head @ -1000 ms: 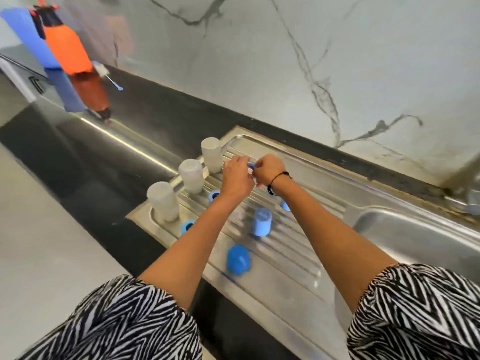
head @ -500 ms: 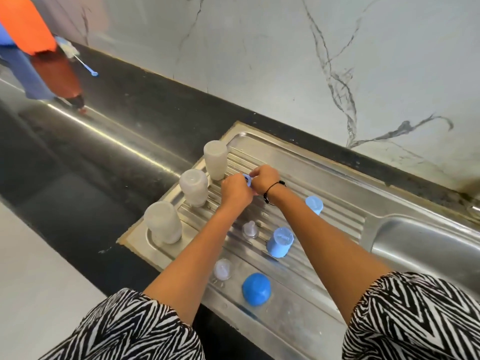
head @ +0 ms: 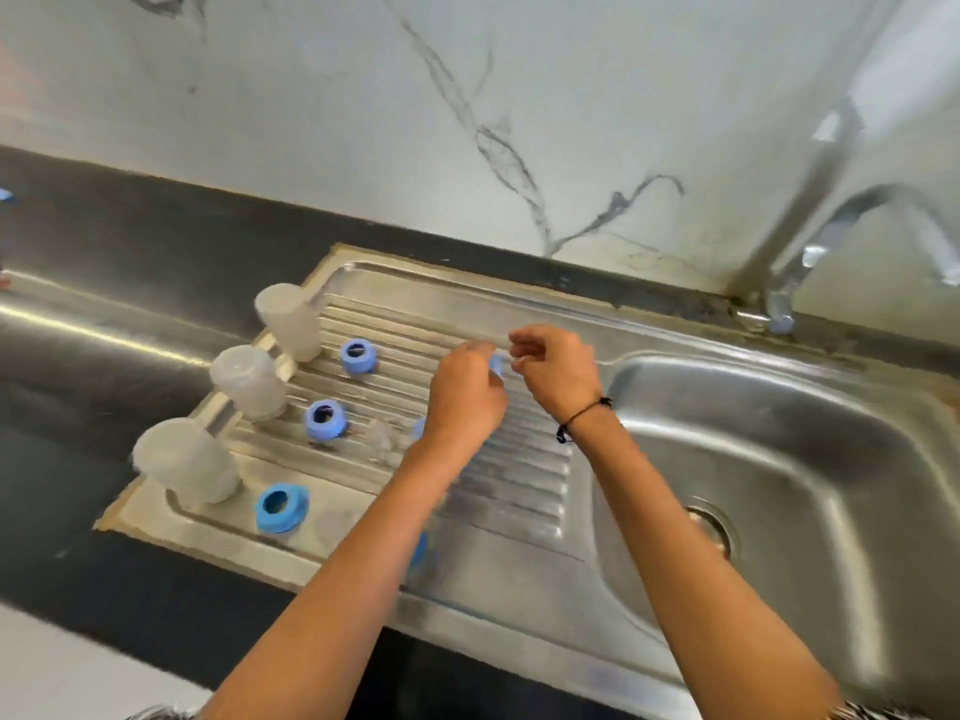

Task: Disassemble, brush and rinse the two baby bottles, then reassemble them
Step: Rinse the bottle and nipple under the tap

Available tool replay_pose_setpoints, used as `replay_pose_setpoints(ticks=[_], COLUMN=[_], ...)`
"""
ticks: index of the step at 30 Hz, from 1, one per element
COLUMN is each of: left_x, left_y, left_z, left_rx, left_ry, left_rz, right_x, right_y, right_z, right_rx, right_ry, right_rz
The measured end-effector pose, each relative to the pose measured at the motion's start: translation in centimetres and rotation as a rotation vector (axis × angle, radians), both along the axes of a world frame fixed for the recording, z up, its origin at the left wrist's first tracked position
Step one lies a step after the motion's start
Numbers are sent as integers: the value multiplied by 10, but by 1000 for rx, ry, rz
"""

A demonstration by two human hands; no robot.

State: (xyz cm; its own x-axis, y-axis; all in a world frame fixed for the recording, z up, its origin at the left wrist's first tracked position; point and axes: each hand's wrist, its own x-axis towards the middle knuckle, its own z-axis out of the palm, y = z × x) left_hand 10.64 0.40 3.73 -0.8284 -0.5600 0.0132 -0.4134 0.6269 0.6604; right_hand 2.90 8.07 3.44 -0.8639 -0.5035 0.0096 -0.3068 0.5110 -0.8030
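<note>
Three upturned bottles (head: 249, 381) and blue rings (head: 324, 419) crowd the drainboard's (head: 519, 491) left; its right lies bare.

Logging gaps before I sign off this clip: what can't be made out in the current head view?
- Small blue part between left hand and right hand: mostly covered by the fingers, and blurred; its kind is unclear.
- Clear piece on the drainboard: motion-blurred, shape uncertain.
- Blue item: hidden behind the left forearm.
- Tap: smeared by blur, cut by the right edge.
</note>
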Motion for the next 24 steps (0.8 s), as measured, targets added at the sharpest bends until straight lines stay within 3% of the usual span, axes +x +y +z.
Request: replay_pose_setpoints(ticks=[4, 10, 15, 18, 24], left_x=[-23, -49, -60, -65, -71], left_y=[73, 183, 243, 259, 276], left_z=[-7, -51, -82, -102, -117], left_rx=[6, 42, -95, -68, -12], left_ry=[-27, -199, -473, -532, -626], left_rz=[-171, -331, -496, -490, -388], right_x=[-17, -38, -54, -56, -48], right_y=[76, 208, 272, 287, 298], right_z=[-8, -51, -114, -151, -189], right_rx=[25, 319, 777, 890, 1029], right_ry=[-2, -40, -131, -229, -190], right_rz=[-115, -171, 20, 117, 310])
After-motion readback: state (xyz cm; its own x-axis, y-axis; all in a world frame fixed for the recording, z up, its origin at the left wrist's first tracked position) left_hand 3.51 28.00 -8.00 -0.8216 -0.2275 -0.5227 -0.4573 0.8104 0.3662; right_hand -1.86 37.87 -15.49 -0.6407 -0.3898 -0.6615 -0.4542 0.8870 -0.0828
